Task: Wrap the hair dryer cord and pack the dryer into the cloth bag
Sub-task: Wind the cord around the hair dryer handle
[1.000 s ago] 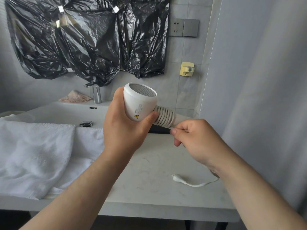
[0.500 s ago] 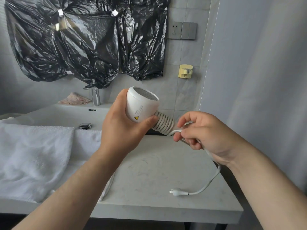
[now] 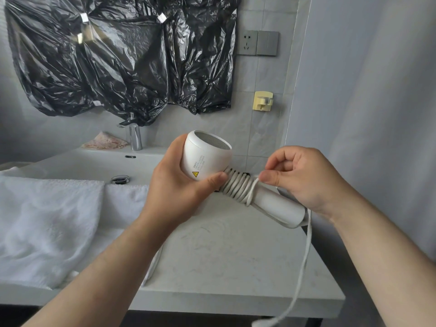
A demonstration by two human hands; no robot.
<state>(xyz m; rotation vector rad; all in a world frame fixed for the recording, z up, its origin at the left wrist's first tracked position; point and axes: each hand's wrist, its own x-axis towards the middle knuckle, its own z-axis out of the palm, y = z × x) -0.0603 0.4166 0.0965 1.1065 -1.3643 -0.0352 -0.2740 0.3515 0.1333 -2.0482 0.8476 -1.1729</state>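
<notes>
The hair dryer (image 3: 206, 158) is held in the air above the counter (image 3: 236, 256), near its back right corner, grille tilted up and handle slanting down to the right. Tight coils of cord (image 3: 238, 186) cover the upper part of the handle. The left hand (image 3: 181, 187) is closed around the dryer's head, thumb pressed at the first coil. The right hand (image 3: 304, 178) pinches the cord between thumb and fingers just above the handle, laying another turn. The loose tail drops past the handle's end and over the counter's front edge — the plug looks to hang there, blurred.

To wrap well, each turn should probably sit snug against the last, with steady tension and no overlap. The counter's right half is bare; a white towel (image 3: 47, 220) lies along the left, over the sink's (image 3: 94, 161) front rim. No cloth bag is in view.
</notes>
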